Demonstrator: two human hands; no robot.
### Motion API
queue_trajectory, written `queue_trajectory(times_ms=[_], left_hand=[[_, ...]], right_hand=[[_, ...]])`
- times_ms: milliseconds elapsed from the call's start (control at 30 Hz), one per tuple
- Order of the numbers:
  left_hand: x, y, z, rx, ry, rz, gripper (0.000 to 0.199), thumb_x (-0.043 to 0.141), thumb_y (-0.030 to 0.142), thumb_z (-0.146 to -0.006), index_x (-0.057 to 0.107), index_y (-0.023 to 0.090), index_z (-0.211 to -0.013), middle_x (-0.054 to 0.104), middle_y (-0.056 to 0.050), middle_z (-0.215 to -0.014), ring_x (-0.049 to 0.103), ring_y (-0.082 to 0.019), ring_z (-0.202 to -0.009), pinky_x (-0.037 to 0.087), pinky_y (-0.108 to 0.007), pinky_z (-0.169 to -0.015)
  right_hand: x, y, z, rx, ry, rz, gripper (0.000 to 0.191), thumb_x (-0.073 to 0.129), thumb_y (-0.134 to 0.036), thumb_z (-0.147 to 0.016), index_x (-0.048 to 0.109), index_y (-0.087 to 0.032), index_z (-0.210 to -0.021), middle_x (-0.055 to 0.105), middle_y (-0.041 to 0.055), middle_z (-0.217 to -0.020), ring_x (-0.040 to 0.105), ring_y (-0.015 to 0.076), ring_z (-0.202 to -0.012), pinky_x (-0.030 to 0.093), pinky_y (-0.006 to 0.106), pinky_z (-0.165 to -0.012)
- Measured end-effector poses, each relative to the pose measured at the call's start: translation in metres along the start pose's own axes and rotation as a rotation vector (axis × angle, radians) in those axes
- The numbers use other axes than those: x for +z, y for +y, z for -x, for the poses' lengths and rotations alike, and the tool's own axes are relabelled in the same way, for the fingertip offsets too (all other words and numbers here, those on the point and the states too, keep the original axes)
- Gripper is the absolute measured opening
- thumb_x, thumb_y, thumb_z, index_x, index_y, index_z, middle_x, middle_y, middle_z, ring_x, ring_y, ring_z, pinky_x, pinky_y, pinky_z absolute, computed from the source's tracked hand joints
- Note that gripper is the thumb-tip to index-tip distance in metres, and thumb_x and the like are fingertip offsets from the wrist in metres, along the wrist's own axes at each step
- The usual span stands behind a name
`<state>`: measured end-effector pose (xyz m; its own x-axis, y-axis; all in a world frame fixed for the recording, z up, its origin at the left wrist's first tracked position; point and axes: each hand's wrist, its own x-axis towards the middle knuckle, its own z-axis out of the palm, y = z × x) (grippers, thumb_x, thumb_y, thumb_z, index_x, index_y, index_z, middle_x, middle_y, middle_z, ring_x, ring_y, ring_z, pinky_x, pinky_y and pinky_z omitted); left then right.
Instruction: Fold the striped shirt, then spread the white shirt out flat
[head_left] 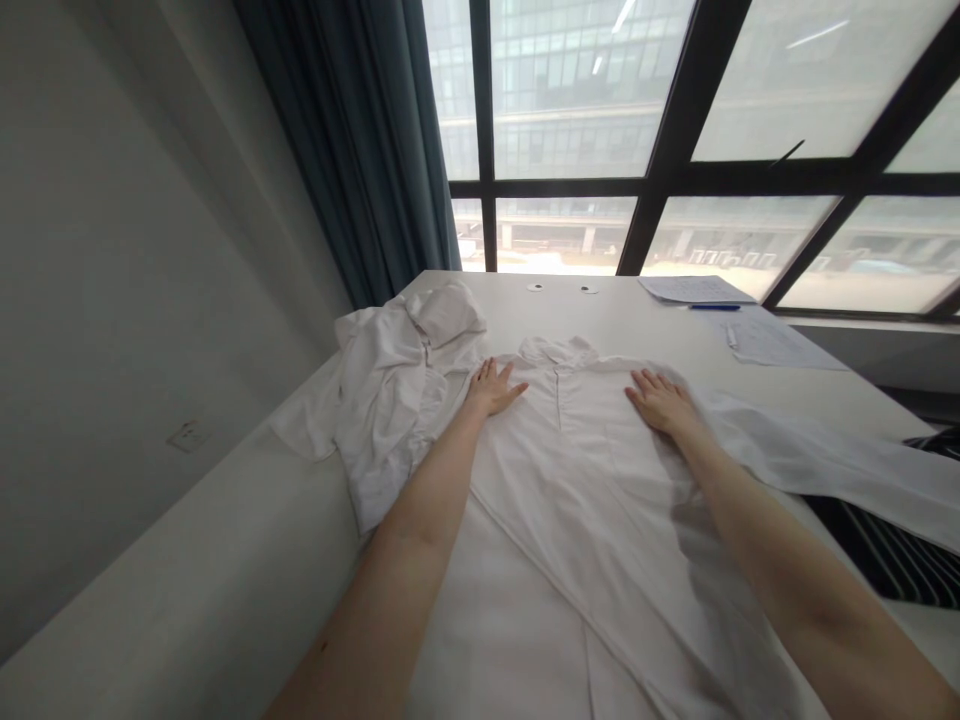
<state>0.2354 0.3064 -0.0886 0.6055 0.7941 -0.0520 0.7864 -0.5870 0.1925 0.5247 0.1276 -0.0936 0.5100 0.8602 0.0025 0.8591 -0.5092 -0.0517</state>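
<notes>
A white collared shirt [570,480] lies spread on a white table [637,320], its collar [559,350] and buttoned placket pointing away from me. My left hand [491,388] rests flat on the shirt's shoulder, left of the collar, fingers spread. My right hand [660,402] lies flat on the opposite shoulder and grips nothing. Just left of my left hand is a crumpled heap of white cloth [397,400]; I cannot tell if it is part of the shirt. A long white sleeve [825,460] stretches right past the table's edge.
Sheets of paper [697,290] and a blue pen [714,307] lie at the far right of the table, with two small white discs [561,288] at the far edge. A wall [150,250] runs along the left, and dark striped fabric [885,550] lies low at right.
</notes>
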Motion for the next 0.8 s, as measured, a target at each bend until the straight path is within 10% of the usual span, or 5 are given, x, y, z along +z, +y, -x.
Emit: queue_trajectory(times_ms=[233,500,800], left_hand=[[-0.003,0.001,0.023,0.114,0.107,-0.065,0.057,0.034,0.039,-0.098,0.030,0.012,-0.148,0.015,-0.017,-0.160,0.012,-0.027,-0.148,0.017,-0.041,-0.118],[0.006,0.003,0.080,0.253,0.041,-0.117,0.060,0.033,0.047,-0.098,0.030,0.015,-0.149,0.021,-0.018,-0.158,0.017,-0.029,-0.147,0.022,-0.046,-0.115],[0.003,-0.043,0.068,0.215,0.072,-0.141,0.060,0.030,0.047,-0.099,0.030,0.015,-0.150,0.023,-0.015,-0.158,0.020,-0.025,-0.146,0.022,-0.040,-0.116]], right_hand=[[-0.014,-0.027,0.024,-0.090,0.108,0.032,0.057,0.026,-0.040,-0.099,0.031,-0.017,-0.150,0.024,0.0099,-0.159,0.020,0.0274,-0.145,0.019,0.050,-0.115],[-0.010,-0.091,0.154,-0.704,0.044,-0.166,0.053,0.032,-0.041,-0.100,0.032,-0.024,-0.150,0.029,0.0059,-0.157,0.020,0.0209,-0.145,0.023,0.046,-0.116],[0.005,-0.062,0.220,-0.757,0.022,-0.138,0.055,0.031,-0.041,-0.101,0.015,-0.034,-0.154,0.025,-0.0018,-0.158,0.018,0.0184,-0.146,0.024,0.044,-0.117]])
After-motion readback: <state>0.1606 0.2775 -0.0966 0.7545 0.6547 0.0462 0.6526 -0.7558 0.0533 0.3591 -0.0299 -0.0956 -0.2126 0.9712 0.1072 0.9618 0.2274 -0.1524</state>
